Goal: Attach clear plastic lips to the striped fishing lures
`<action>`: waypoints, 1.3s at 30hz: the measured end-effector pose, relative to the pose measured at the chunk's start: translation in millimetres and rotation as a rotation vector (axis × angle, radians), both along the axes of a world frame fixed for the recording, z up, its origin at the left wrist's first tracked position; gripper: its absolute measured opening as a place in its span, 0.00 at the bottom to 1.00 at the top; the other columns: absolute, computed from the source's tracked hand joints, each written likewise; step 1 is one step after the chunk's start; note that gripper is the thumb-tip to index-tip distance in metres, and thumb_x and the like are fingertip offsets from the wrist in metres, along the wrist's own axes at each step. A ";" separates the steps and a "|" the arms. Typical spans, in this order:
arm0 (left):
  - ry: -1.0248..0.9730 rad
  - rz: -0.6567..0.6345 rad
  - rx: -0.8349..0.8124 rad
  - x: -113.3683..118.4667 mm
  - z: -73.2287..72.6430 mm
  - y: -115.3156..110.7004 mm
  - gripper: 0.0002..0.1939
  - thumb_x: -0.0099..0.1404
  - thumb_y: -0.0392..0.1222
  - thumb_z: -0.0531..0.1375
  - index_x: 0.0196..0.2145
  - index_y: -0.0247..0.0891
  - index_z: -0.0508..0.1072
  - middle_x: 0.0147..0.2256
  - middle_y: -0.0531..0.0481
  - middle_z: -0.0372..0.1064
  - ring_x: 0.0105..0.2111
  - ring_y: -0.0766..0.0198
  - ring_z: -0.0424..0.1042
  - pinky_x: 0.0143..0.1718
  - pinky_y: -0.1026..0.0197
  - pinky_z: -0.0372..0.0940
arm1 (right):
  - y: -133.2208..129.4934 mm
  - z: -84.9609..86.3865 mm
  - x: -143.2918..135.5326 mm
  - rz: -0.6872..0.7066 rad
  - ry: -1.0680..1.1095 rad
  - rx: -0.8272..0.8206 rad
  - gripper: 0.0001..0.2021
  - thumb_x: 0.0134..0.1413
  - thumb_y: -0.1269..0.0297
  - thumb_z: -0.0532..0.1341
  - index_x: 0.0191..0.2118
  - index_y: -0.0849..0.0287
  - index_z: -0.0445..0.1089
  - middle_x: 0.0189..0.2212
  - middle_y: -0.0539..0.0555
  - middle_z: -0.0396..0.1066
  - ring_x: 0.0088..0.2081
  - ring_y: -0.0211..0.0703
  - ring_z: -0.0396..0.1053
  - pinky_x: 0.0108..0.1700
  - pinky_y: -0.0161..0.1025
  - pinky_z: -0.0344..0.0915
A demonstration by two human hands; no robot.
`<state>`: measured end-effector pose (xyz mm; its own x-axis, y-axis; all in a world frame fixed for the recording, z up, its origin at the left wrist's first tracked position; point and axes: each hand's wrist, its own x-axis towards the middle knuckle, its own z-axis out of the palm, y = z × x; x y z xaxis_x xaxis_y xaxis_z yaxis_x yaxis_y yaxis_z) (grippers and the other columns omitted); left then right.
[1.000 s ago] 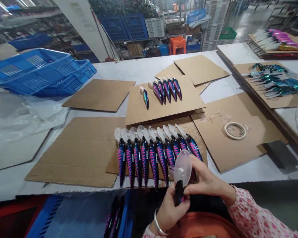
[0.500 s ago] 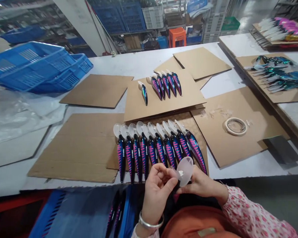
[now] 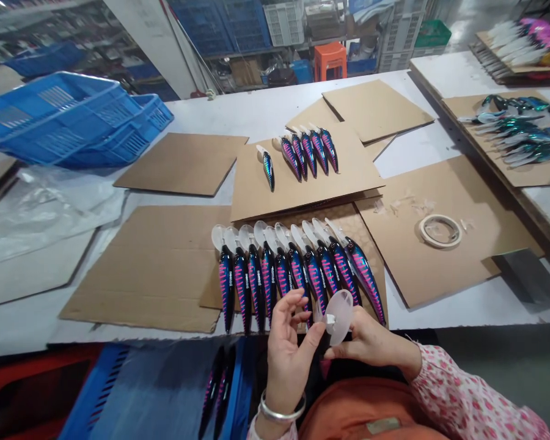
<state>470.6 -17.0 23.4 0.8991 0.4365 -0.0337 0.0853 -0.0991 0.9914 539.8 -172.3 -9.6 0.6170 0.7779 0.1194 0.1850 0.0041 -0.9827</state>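
Observation:
My right hand [image 3: 376, 340] is closed round a dark fishing lure whose clear round lip [image 3: 341, 316] points up; most of the lure's body is hidden by my hands. A small white piece [image 3: 330, 319] sits on that lip. Beside it my left hand [image 3: 288, 354] has its fingers apart, the thumb tip close to the lip's base. Just beyond my hands, a row of several black, blue and pink lures [image 3: 241, 284] lies side by side on cardboard, clear lips away from me.
Several more lures [image 3: 305, 154] lie on a further cardboard sheet [image 3: 348, 183]. A tape roll [image 3: 440, 231] and a dark grey block [image 3: 522, 275] are at right. Blue crates [image 3: 68, 122] stand at left. Below the table edge, a blue bin [image 3: 165, 391] holds two lures [image 3: 217, 391].
My left fingers have spread and drawn slightly away from the lip. My right hand keeps the lure in nearly the same place. The view has shifted a little.

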 end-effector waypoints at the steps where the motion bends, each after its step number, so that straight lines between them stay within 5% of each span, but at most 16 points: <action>1: -0.037 0.036 0.067 -1.6 -1.1 -1.1 0.20 0.61 0.41 0.66 0.49 0.44 0.67 0.51 0.47 0.69 0.48 0.63 0.71 0.48 0.63 0.68 | 0.3 1.2 0.1 0.001 0.010 0.003 0.18 0.57 0.49 0.63 0.30 0.61 0.71 0.27 0.49 0.69 0.28 0.36 0.65 0.32 0.31 0.60; 16: -0.289 0.026 0.698 -13.7 3.2 -14.6 0.17 0.61 0.30 0.64 0.47 0.40 0.71 0.39 0.49 0.78 0.37 0.63 0.78 0.42 0.61 0.72 | 2.4 -1.6 -4.2 -0.013 -0.119 -0.036 0.20 0.62 0.47 0.58 0.31 0.61 0.70 0.29 0.51 0.71 0.30 0.38 0.67 0.38 0.34 0.64; 22: -0.353 -0.110 0.853 -9.4 18.2 -7.3 0.24 0.57 0.25 0.65 0.49 0.44 0.72 0.38 0.49 0.80 0.36 0.60 0.80 0.39 0.61 0.71 | 2.4 -1.0 -2.4 0.019 -0.144 -0.048 0.21 0.63 0.45 0.56 0.34 0.61 0.71 0.31 0.53 0.72 0.33 0.41 0.68 0.40 0.36 0.65; 28: -0.236 -0.138 0.749 -9.4 24.8 -1.7 0.19 0.58 0.29 0.65 0.45 0.45 0.73 0.36 0.51 0.79 0.34 0.61 0.78 0.37 0.63 0.70 | 2.7 0.5 -3.6 0.044 -0.169 -0.101 0.17 0.63 0.50 0.58 0.35 0.61 0.71 0.34 0.54 0.72 0.35 0.42 0.68 0.41 0.37 0.65; 34: -0.015 -0.131 0.400 -12.4 16.8 -4.7 0.12 0.63 0.33 0.61 0.44 0.43 0.68 0.36 0.52 0.75 0.35 0.64 0.74 0.35 0.65 0.67 | 3.5 3.2 -4.9 0.047 -0.134 -0.083 0.12 0.62 0.55 0.61 0.36 0.60 0.71 0.38 0.54 0.74 0.38 0.44 0.70 0.41 0.36 0.64; 39: 0.031 -0.144 0.278 -14.8 9.2 -6.6 0.10 0.65 0.34 0.59 0.45 0.41 0.66 0.38 0.49 0.72 0.37 0.63 0.73 0.38 0.63 0.68 | 4.1 1.2 -5.1 0.064 -0.148 -0.102 0.16 0.63 0.51 0.59 0.35 0.60 0.71 0.35 0.54 0.73 0.36 0.42 0.69 0.40 0.36 0.64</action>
<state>455.7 -23.7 32.6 0.9527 0.3013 0.0404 0.0809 -0.3793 0.9217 534.8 -168.2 -8.4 0.5477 0.8276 0.1231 0.3298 -0.0783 -0.9408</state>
